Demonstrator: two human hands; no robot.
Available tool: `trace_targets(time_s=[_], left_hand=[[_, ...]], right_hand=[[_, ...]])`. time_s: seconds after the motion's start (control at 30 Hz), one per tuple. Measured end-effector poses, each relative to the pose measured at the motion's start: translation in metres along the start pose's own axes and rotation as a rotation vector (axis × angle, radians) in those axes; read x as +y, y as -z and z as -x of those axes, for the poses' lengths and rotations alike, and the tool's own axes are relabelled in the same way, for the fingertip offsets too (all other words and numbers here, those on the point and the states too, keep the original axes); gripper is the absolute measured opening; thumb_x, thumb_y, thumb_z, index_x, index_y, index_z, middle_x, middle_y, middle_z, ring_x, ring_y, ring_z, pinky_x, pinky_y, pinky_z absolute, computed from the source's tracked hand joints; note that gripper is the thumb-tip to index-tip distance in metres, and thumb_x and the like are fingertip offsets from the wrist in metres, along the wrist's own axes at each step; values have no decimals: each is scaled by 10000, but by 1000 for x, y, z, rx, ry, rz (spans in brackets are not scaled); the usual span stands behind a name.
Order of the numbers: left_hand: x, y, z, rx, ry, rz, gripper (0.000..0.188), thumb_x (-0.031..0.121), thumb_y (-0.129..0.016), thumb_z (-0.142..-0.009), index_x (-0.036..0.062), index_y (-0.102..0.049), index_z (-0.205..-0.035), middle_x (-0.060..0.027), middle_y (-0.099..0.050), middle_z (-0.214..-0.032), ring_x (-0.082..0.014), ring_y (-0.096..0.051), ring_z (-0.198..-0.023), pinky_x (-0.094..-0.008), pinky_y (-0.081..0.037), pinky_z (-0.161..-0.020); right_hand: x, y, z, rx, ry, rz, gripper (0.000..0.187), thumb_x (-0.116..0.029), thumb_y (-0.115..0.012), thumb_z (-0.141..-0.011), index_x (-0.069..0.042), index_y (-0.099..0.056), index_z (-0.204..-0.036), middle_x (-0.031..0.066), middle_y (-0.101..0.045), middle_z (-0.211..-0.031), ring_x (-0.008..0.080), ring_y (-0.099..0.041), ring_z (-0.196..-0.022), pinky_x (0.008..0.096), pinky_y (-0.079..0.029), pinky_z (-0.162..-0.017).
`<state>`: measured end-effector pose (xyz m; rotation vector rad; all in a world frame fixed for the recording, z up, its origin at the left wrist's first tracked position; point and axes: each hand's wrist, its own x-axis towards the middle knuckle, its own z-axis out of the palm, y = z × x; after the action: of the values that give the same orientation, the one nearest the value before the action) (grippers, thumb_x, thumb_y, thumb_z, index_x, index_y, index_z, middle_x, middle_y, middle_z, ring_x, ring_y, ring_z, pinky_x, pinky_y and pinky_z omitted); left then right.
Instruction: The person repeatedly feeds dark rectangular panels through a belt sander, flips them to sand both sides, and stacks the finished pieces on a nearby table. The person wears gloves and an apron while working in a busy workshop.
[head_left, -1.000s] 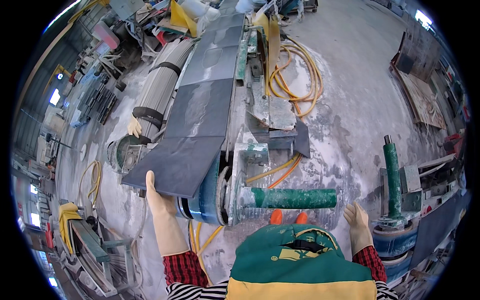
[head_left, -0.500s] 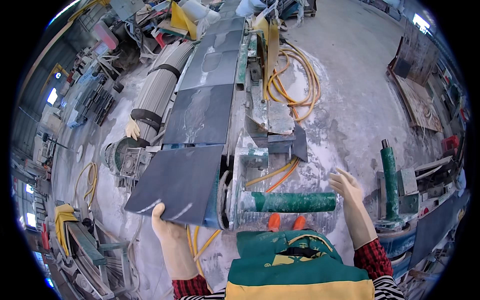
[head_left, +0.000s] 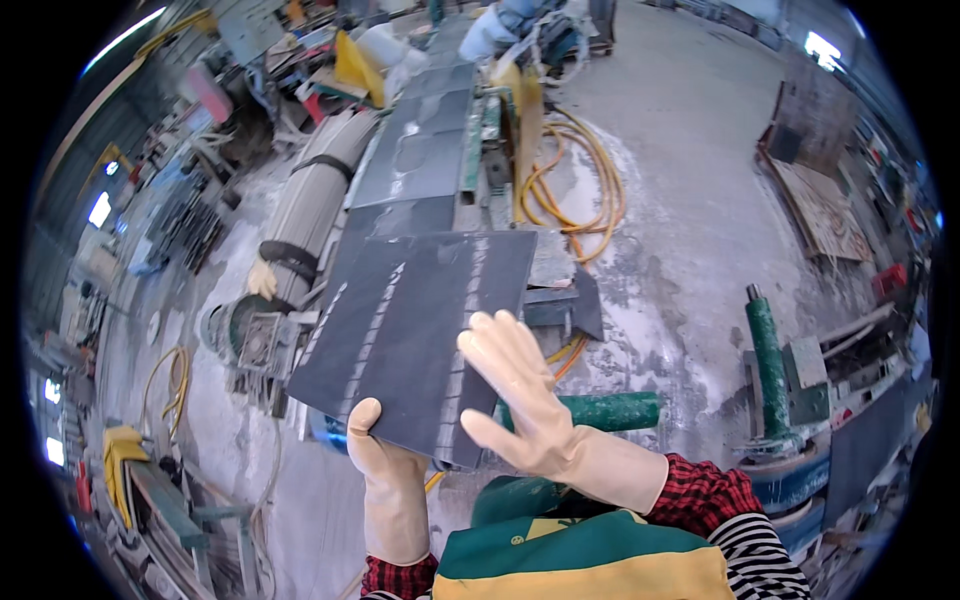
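Note:
A dark grey stone slab (head_left: 415,340) with pale streaked bands across its face is raised over the near end of the conveyor. My left hand (head_left: 388,480), in a cream rubber glove, grips its near edge, thumb on top and fingers hidden beneath. My right hand (head_left: 540,405), gloved alike, hovers by the slab's right side with fingers stretched and thumb apart; whether it touches the slab I cannot tell. Behind the held slab, more dark slabs (head_left: 412,180) lie in a row along the conveyor.
A green cylindrical bar (head_left: 620,411) juts right from the conveyor's near end. Yellow hose (head_left: 612,200) lies coiled on the dusty floor. A strapped grey bundle (head_left: 320,195) and a motor (head_left: 262,345) stand left. An upright green post (head_left: 768,360) stands at right.
The slab has come up off the conveyor end and moved right, tilted, in my left hand. My right hand has swung in from the far right to the slab's side.

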<state>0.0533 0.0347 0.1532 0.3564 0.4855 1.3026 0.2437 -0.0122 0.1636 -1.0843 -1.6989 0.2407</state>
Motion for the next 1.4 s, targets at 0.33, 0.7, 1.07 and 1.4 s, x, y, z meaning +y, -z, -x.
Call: trace_targets(time_s=[0.33, 0.7, 1.07, 1.4], left_hand=[[-71, -9, -28, -237, 419, -82, 628, 133, -585, -744, -77, -481, -1327, -221, -599, -1253, -387, -616, -1130, -490, -523, -972], [-182, -53, -25, -594, 601, -654, 589, -9, -619, -780, -14, -480, -1352, -104, -586, -1229, -230, -579, -1136, -351, -487, -962], [-233, -45, -8, -839, 933, -697, 723, 67, -594, -866, 2, -277, -1513, -147, -450, -1442, -243, -448, -1334, -377, -381, -1105], [-224, -49, -12, -847, 1121, -1070, 538, 30, -607, -856, -52, -460, -1367, -143, -556, -1296, -219, -554, -1141, -341, -451, -964]], right_hand=[[137, 131, 63, 471, -347, 451, 589, -246, -658, -942, -28, -461, -1453, 215, -465, -1489, 374, -345, -1449, 447, -269, -1197], [113, 180, 64, 453, -519, 643, 483, -246, -743, -823, -4, -612, -1219, 210, -625, -1165, 386, -603, -1110, 437, -487, -978], [82, 155, -11, 89, -197, 646, 334, -263, -620, -896, -89, -603, -1180, 112, -553, -1246, 368, -495, -1109, 480, -381, -1004], [116, 182, 30, 225, -458, 710, 417, -336, -630, -930, -167, -624, -1311, 149, -547, -1424, 427, -406, -1373, 532, -251, -1148]])
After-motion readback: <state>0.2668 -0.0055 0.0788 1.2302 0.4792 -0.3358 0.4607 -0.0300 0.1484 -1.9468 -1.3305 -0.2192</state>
